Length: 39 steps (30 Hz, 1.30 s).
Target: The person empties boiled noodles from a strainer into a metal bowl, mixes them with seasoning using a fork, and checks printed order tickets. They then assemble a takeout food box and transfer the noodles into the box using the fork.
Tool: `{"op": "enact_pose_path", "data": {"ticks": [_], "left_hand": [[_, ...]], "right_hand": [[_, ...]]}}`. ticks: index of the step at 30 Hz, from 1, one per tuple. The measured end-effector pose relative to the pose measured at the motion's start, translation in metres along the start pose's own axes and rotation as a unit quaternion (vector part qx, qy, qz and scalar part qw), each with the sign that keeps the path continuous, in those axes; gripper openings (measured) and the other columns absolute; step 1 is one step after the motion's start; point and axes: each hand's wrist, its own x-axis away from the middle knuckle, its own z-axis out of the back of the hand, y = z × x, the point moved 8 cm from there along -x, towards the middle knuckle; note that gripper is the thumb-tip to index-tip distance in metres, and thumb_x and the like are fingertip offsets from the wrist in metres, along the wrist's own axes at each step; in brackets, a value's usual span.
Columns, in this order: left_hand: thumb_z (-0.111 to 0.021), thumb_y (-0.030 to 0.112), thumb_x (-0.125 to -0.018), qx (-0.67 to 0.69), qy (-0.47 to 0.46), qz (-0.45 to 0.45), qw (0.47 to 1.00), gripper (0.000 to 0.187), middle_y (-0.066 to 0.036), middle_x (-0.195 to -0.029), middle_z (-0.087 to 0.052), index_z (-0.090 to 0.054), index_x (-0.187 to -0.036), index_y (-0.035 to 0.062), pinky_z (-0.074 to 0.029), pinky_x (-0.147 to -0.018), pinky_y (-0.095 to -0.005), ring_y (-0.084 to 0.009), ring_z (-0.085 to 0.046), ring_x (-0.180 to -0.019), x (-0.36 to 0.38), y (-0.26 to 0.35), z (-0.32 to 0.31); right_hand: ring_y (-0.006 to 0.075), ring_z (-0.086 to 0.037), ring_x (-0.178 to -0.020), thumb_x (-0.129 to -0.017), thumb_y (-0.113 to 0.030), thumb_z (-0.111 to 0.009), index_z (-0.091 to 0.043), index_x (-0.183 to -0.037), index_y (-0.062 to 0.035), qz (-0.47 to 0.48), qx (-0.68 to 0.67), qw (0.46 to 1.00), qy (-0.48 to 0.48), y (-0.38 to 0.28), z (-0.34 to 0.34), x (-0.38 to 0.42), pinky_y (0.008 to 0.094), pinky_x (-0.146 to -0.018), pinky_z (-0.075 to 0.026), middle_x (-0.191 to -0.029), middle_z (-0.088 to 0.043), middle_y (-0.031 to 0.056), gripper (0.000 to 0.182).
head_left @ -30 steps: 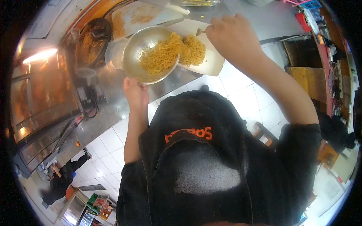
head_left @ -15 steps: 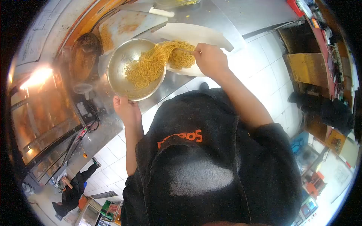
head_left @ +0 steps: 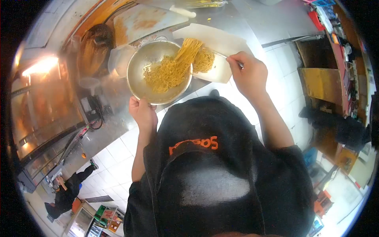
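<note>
The noodles [head_left: 167, 75] lay in the metal bowl [head_left: 136, 73] and extended over its rim onto the white paper [head_left: 221, 35]. The left hand [head_left: 143, 113] grasped the bowl's near rim. The right hand's [head_left: 249, 75] grip was clenched around a utensil [head_left: 222, 55] beside the noodles. The cutting board [head_left: 152, 19] lay beyond, on the counter [head_left: 237, 15].

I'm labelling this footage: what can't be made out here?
In the head view:
Thin metal utensil in the right hand: far end hidden by yellow noodles.
Round silver metal bowl: base partly covered by noodles.
Orange lettering on the black garment: partly hidden by a fold.
What the distant black-clad person handles: too small.
</note>
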Motion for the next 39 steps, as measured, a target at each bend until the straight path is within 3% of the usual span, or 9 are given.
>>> {"op": "enact_pose_path", "data": {"ticks": [2, 7, 16, 22, 26, 30, 32, 36, 39], "left_hand": [[-0.049, -0.002, -0.084, -0.009, 0.002, 0.003, 1.000, 0.016, -0.001, -0.065, -0.053, -0.043, -0.076, 0.0102, -0.032, -0.042, -0.0208, -0.0053, -0.042, -0.049, 0.004, 0.005, -0.003], [-0.050, -0.002, -0.083, -0.025, -0.002, -0.003, 1.000, 0.013, -0.003, -0.065, -0.053, -0.044, -0.077, 0.0076, -0.035, -0.042, -0.0219, -0.0068, -0.044, -0.048, 0.001, 0.004, -0.001], [-0.049, -0.003, -0.083, 0.057, -0.009, 0.013, 0.998, 0.015, -0.005, -0.062, -0.051, -0.043, -0.075, 0.0073, -0.038, -0.043, -0.0245, -0.0109, -0.046, -0.047, 0.003, 0.004, -0.004], [-0.049, -0.004, -0.083, 0.052, -0.035, 0.016, 0.998, 0.015, -0.005, -0.062, -0.051, -0.042, -0.075, 0.0074, -0.039, -0.043, -0.0253, -0.0115, -0.046, -0.047, 0.002, 0.004, -0.007], [-0.049, -0.004, -0.083, 0.053, -0.044, 0.019, 0.997, 0.016, -0.006, -0.061, -0.051, -0.041, -0.075, 0.0076, -0.039, -0.043, -0.0248, -0.0120, -0.047, -0.046, 0.000, 0.005, -0.009], [-0.050, -0.004, -0.083, 0.030, -0.040, 0.013, 0.999, 0.017, -0.006, -0.060, -0.051, -0.040, -0.075, 0.0074, -0.039, -0.041, -0.0244, -0.0131, -0.048, -0.045, -0.002, 0.007, -0.009], [-0.050, -0.004, -0.082, 0.034, -0.049, 0.011, 0.998, 0.017, -0.006, -0.059, -0.050, -0.040, -0.076, 0.0072, -0.039, -0.040, -0.0242, -0.0135, -0.049, -0.045, -0.003, 0.011, -0.010], [-0.051, -0.005, -0.081, 0.013, -0.058, 0.006, 0.998, 0.018, -0.006, -0.058, -0.050, -0.039, -0.076, 0.0072, -0.040, -0.040, -0.0245, -0.0137, -0.049, -0.044, -0.003, 0.014, -0.012], [-0.052, -0.005, -0.081, 0.023, -0.062, 0.009, 0.998, 0.018, -0.006, -0.058, -0.050, -0.039, -0.075, 0.0073, -0.039, -0.040, -0.0244, -0.0135, -0.049, -0.043, -0.003, 0.019, -0.015]], "right_hand": [[0.0240, -0.062, -0.058, -0.079, -0.020, -0.068, -0.066, -0.078, -0.0094, 0.015, -0.026, 0.998, 0.051, -0.003, 0.010, -0.002, 0.0333, -0.052, -0.047, -0.066, -0.063, 0.0088, 0.011], [0.0201, -0.065, -0.061, -0.081, -0.017, -0.069, -0.068, -0.082, -0.0051, 0.006, -0.042, 0.998, 0.045, -0.022, 0.031, -0.007, 0.0284, -0.055, -0.049, -0.072, -0.067, 0.0106, 0.012], [0.0111, -0.061, -0.059, -0.081, -0.013, -0.070, -0.068, -0.082, -0.0020, 0.044, -0.067, 0.994, 0.070, -0.051, 0.081, -0.014, 0.0238, -0.056, -0.047, -0.069, -0.066, 0.0098, 0.011], [0.0070, -0.056, -0.057, -0.081, -0.016, -0.071, -0.068, -0.083, -0.0018, 0.090, -0.032, 0.992, 0.078, -0.066, 0.110, -0.026, 0.0214, -0.056, -0.044, -0.067, -0.065, 0.0066, 0.014], [0.0031, -0.052, -0.061, -0.082, -0.013, -0.070, -0.068, -0.085, -0.0009, 0.117, -0.080, 0.986, 0.092, -0.074, 0.130, -0.036, 0.0181, -0.056, -0.041, -0.069, -0.064, 0.0005, 0.013], [0.0026, -0.054, -0.065, -0.083, -0.010, -0.070, -0.068, -0.086, -0.0011, 0.203, -0.059, 0.971, 0.113, -0.105, 0.156, -0.044, 0.0164, -0.059, -0.041, -0.071, -0.064, -0.0001, 0.010], [0.0043, -0.055, -0.064, -0.084, -0.012, -0.069, -0.069, -0.088, -0.0023, 0.180, -0.061, 0.975, 0.112, -0.116, 0.170, -0.049, 0.0181, -0.059, -0.043, -0.072, -0.064, 0.0006, 0.011], [0.0064, -0.058, -0.081, -0.086, -0.009, -0.066, -0.067, -0.092, 0.0007, 0.220, -0.102, 0.966, 0.085, -0.138, 0.200, -0.066, 0.0175, -0.073, -0.045, -0.087, -0.066, 0.0034, 0.012], [0.0074, -0.059, -0.082, -0.086, -0.010, -0.067, -0.068, -0.092, -0.0001, 0.228, -0.098, 0.957, 0.151, -0.163, 0.235, -0.078, 0.0188, -0.075, -0.046, -0.088, -0.066, 0.0041, 0.011]]}}
